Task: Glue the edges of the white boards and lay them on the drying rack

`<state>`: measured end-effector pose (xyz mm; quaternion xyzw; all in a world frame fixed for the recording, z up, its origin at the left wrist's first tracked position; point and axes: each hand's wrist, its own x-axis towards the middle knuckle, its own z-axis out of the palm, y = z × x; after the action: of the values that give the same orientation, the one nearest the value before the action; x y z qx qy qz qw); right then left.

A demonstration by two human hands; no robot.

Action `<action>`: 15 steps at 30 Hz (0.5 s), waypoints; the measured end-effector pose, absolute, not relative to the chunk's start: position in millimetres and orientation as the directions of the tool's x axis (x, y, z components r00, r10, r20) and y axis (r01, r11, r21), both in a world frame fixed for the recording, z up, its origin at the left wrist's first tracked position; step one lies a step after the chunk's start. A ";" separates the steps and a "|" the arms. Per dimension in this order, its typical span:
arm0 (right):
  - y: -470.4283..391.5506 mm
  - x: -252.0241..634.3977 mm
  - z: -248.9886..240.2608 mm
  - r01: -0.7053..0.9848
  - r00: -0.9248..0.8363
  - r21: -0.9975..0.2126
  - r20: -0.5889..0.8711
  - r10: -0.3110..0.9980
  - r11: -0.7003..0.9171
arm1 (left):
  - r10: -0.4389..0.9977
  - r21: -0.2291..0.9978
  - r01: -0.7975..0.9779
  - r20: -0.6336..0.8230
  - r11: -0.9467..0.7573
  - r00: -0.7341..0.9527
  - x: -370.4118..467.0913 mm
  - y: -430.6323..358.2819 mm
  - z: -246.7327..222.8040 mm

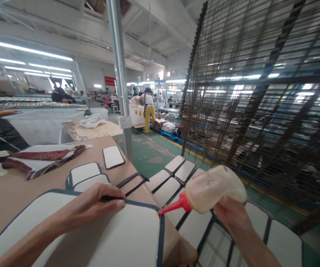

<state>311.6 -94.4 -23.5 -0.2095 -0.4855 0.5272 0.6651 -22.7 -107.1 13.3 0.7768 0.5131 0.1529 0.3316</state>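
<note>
A large white panel (115, 233) with rounded corners and a dark edge binding lies in front of me on the brown-covered table. My left hand (107, 200) is closed at its far edge, with the thumb on top of the binding and the fingers curled. In my right hand (232, 213) is a translucent squeeze bottle (215, 189), tilted down to the left. Its red nozzle (176, 205) points at the panel's right corner, and the tip appears to touch the binding there. A dark strip (132, 181) lies across the table just beyond my left hand.
Smaller dark-edged white panels (87, 172) lie on the table (115, 144); several more (168, 187) are laid out to the right, below table height. A tall wire rack (249, 81) rises at right. A metal post (118, 66) stands beyond the table. A person (149, 107) bends over a white bin.
</note>
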 end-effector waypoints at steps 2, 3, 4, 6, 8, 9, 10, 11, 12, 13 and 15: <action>-93.8 313.3 -27.9 -0.493 -0.038 -0.790 0.438 0.898 0.364 | 0.902 0.675 0.703 -0.128 -0.224 0.411 -23.6 -106.4 10.8; -93.7 314.6 -30.5 -0.489 -0.055 -0.795 0.439 0.897 0.359 | 0.906 0.679 0.703 -0.134 -0.212 0.402 -24.1 -106.0 9.5; -93.6 316.0 -33.1 -0.485 -0.075 -0.801 0.438 0.896 0.351 | 0.911 0.684 0.702 -0.134 -0.201 0.391 -24.7 -105.7 8.2; -93.1 317.7 -36.8 -0.475 -0.094 -0.813 0.428 0.899 0.338 | 0.917 0.686 0.705 -0.141 -0.181 0.373 -26.0 -104.9 5.8; -92.6 317.4 -37.9 -0.468 -0.080 -0.816 0.423 0.903 0.340 | 0.919 0.682 0.711 -0.152 -0.170 0.365 -27.5 -104.1 3.8; -92.5 316.5 -37.6 -0.467 -0.068 -0.813 0.425 0.903 0.347 | 0.919 0.681 0.713 -0.155 -0.167 0.363 -28.2 -103.7 3.0; -92.6 315.4 -37.0 -0.468 -0.055 -0.810 0.426 0.903 0.354 | 0.920 0.682 0.713 -0.156 -0.163 0.359 -28.8 -103.3 2.3; -93.0 314.4 -36.2 -0.471 -0.046 -0.807 0.427 0.903 0.357 | 0.924 0.682 0.714 -0.153 -0.158 0.351 -29.4 -102.9 1.6; -93.4 313.4 -35.5 -0.473 -0.045 -0.807 0.424 0.905 0.354 | 0.928 0.683 0.714 -0.149 -0.153 0.341 -29.9 -102.4 1.0; -94.0 312.8 -35.1 -0.475 -0.048 -0.809 0.415 0.908 0.345 | 0.931 0.684 0.715 -0.148 -0.147 0.333 -30.4 -101.9 0.3; -95.0 312.7 -35.5 -0.478 -0.055 -0.816 0.396 0.917 0.323 | 0.935 0.693 0.709 -0.151 -0.131 0.320 -31.3 -100.6 -1.2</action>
<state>312.7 -95.0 -35.5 -0.2240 -0.4894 0.5368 0.6498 -31.3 -100.6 -1.2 0.7343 0.5598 0.1624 0.3479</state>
